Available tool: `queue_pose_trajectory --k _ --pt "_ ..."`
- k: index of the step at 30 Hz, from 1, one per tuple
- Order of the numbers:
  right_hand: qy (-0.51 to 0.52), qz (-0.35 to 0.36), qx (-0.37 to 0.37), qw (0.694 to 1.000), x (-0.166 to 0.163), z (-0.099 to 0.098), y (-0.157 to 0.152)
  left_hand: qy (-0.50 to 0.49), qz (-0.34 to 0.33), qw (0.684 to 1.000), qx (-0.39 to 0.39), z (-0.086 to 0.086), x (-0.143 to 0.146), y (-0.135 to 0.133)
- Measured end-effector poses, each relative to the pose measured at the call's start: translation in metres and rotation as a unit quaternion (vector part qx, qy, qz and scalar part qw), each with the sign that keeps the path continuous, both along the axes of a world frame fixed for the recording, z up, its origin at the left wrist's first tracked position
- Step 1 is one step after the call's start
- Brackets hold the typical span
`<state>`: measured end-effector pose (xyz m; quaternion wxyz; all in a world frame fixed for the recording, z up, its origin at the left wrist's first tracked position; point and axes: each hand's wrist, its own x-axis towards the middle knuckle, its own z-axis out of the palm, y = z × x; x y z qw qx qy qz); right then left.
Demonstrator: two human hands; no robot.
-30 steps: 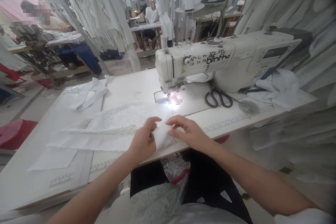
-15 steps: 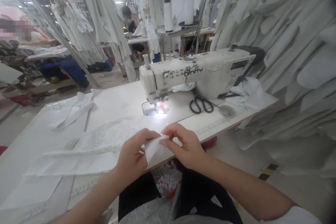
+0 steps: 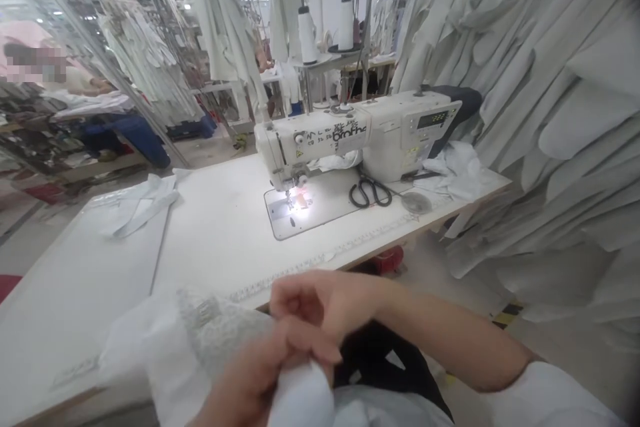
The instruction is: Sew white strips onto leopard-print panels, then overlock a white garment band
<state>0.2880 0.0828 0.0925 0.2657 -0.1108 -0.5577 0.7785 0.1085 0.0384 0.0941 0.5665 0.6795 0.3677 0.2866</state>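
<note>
Both my hands hold a white lace fabric piece point(image 3: 200, 337) lifted close to my chest, off the white sewing table point(image 3: 210, 233). My left hand point(image 3: 265, 373) pinches the cloth's end from below. My right hand point(image 3: 325, 303) curls over the same end, fingers closed on it. The rest of the fabric hangs bunched to the left over the table's front edge. The white sewing machine point(image 3: 350, 137) stands at the far side of the table, its needle light on over a bare needle plate point(image 3: 295, 210).
Black scissors point(image 3: 369, 192) and a round disc point(image 3: 416, 202) lie right of the needle. White cloth strips point(image 3: 143, 203) rest at the table's far left; a cloth pile point(image 3: 457, 170) at the right. Hanging white garments point(image 3: 550, 113) crowd the right side. A person works at back left.
Both hands pulled the fabric off the table toward my body and up close to the camera. The table surface in front of the machine is now bare.
</note>
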Motion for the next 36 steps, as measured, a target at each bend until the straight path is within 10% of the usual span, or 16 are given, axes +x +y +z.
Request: queue_pose_trajectory --k 5,10,19,22,36 --pt "-0.152 -0.291 0.041 0.944 -0.007 -0.044 -0.009 0.139 0.252 0.94 0.183 -0.023 -0.003 0.011" --pt "-0.203 -0.309 0.097 0.924 -0.037 -0.048 -0.031 0.221 0.326 0.857 0.332 -0.043 0.001 0.016" --pt "-0.158 -0.426 0.086 0.887 -0.051 -0.068 -0.04 0.02 0.366 0.92 0.143 -0.062 -0.012 0.012" --pt "-0.09 -0.373 0.049 0.922 -0.049 -0.067 -0.035 -0.08 0.304 0.947 0.062 -0.065 -0.015 0.008" --pt "-0.086 -0.369 0.093 0.921 -0.038 -0.049 -0.033 -0.169 0.236 0.954 -0.08 -0.06 -0.018 0.0"
